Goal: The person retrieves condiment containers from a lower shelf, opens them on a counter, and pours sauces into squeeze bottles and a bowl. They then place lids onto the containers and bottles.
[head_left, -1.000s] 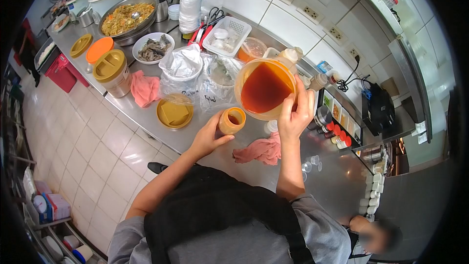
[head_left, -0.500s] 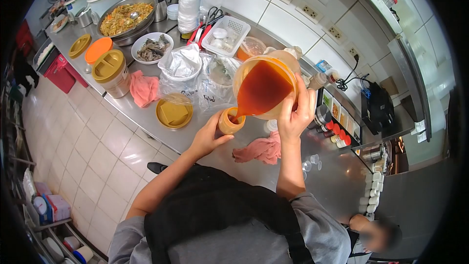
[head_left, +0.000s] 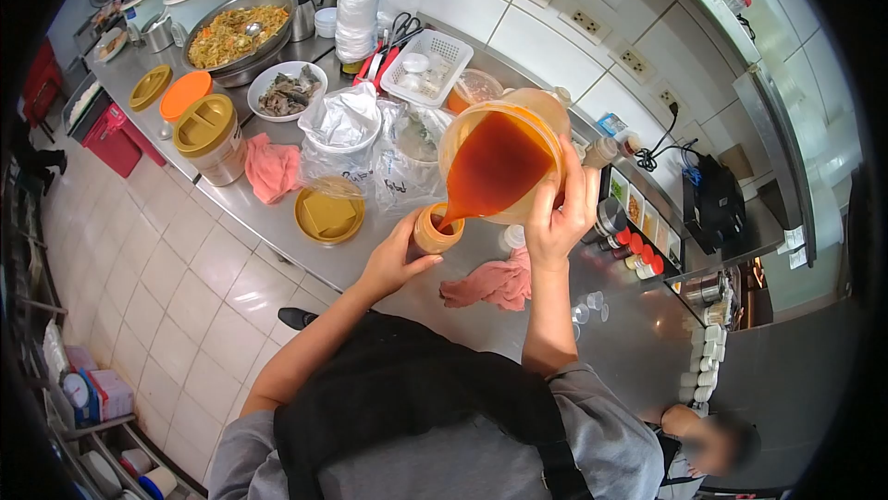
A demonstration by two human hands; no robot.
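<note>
Left hand (head_left: 398,255): curled round jar (head_left: 433,230). Right hand (head_left: 562,213): gripping tilted tub (head_left: 504,162), sauce (head_left: 495,167) running into jar. Nearby on surface (head_left: 361,255): pink cloth (head_left: 490,283), gold lid (head_left: 330,213), bagged bowls (head_left: 340,125). Beyond: white basket (head_left: 427,65), noodle pan (head_left: 239,36).

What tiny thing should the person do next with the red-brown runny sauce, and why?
I'd tip the big round see-through plastic tub only gently with the right hand: sauce is streaming over its rim, and the small orange-rimmed jar in the left hand has a much narrower mouth.
</note>
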